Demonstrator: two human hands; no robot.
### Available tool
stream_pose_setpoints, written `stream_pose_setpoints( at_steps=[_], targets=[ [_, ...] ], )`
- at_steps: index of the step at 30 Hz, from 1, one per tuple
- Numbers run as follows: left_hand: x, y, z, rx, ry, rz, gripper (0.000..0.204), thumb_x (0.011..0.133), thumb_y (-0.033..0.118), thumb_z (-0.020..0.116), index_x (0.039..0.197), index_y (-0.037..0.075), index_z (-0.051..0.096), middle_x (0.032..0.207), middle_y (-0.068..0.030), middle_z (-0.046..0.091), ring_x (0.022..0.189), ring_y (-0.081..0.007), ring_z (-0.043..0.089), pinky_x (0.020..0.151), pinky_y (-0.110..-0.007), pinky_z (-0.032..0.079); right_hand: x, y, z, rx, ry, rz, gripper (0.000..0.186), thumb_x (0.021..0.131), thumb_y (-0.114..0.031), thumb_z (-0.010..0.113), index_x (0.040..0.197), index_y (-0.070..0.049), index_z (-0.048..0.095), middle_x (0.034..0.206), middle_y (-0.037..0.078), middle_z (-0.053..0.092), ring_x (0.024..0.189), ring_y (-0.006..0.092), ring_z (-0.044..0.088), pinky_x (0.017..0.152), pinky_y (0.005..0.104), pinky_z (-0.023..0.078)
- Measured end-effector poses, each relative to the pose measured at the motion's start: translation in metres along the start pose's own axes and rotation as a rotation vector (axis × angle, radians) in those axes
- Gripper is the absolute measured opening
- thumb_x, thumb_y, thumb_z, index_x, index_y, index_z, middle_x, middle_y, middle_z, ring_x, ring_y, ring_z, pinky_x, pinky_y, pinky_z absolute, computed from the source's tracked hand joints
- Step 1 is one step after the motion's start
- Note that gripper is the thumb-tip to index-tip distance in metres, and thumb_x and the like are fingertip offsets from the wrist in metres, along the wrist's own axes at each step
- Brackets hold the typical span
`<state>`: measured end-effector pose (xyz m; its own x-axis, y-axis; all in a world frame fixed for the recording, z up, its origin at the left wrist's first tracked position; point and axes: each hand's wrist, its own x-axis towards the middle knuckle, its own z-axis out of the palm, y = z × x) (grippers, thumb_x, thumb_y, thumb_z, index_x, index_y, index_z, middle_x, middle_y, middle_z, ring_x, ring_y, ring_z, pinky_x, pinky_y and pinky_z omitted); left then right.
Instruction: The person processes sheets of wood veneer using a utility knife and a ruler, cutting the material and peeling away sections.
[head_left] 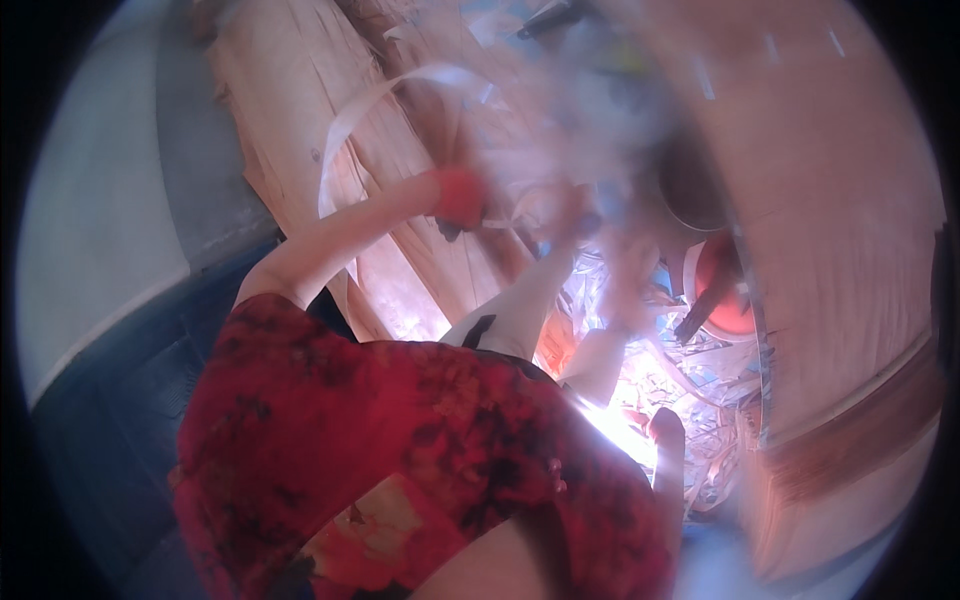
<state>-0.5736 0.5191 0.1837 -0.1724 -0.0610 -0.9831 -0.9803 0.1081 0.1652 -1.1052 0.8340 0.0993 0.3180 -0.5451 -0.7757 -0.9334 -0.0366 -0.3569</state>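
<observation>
My left forearm reaches from a red patterned sleeve toward the upper middle, where my left hand (460, 198) shows as a red, blurred shape, perhaps gloved. It is over long pale sheets of thin wood (310, 90), with a small dark piece just below it; its fingers cannot be made out. A pale curled wood strip (352, 108) arcs above the forearm. Pale blurred limb shapes cross the middle; whether one is my right arm is unclear. A skin-coloured rounded shape (668, 440) beside the red cloth at lower right may be my right hand. What it holds, if anything, is hidden.
Wood shavings (715, 430) litter the middle and right under bright glare. A red round container (722, 290) stands there with a dark stick-like piece across it. A large stack of brown wood sheets (830, 230) rises at right. A blue bin-like object (130, 410) lies at left.
</observation>
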Motion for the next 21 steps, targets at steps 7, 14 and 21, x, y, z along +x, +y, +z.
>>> stream_pose_setpoints(
  at_steps=[7, 14, 21],
  targets=[
    [-0.005, 0.078, 0.007, 0.223, 0.054, 0.241, 0.025, 0.085, 0.027, 0.065, 0.096, 0.007, 0.074, 0.092, -0.0143, 0.075, 0.090, -0.0324, 0.072, 0.082, -0.043, 0.054, 0.138, -0.232, -0.172, 1.033, 0.403, -0.601, 0.039, 0.093, -0.010, 0.062, 0.131, -0.002, 0.061, 0.128, 0.019, 0.063, 0.131, 0.0350, 0.052, 0.109, 0.0413, 0.042],
    [-0.026, 0.110, -0.035, 0.234, -0.007, 0.368, 0.023, 0.084, 0.027, 0.064, 0.093, 0.008, 0.074, 0.084, -0.0118, 0.075, 0.086, -0.0312, 0.071, 0.084, -0.043, 0.053, 0.137, -0.182, -0.179, 1.078, -0.130, -0.464, 0.028, 0.092, -0.019, 0.067, 0.117, -0.005, 0.070, 0.099, 0.006, 0.074, 0.090, 0.0138, 0.068, 0.071, 0.0293, 0.052],
    [0.013, 0.138, -0.128, 0.224, 0.284, 0.533, 0.025, 0.081, 0.025, 0.067, 0.097, 0.007, 0.074, 0.093, -0.0142, 0.074, 0.083, -0.0326, 0.071, 0.078, -0.043, 0.055, 0.168, -0.078, -0.170, 1.187, 0.270, -0.242, 0.024, 0.091, -0.017, 0.067, 0.111, -0.004, 0.072, 0.084, 0.005, 0.073, 0.073, 0.0133, 0.068, 0.064, 0.0283, 0.051]
  ],
)
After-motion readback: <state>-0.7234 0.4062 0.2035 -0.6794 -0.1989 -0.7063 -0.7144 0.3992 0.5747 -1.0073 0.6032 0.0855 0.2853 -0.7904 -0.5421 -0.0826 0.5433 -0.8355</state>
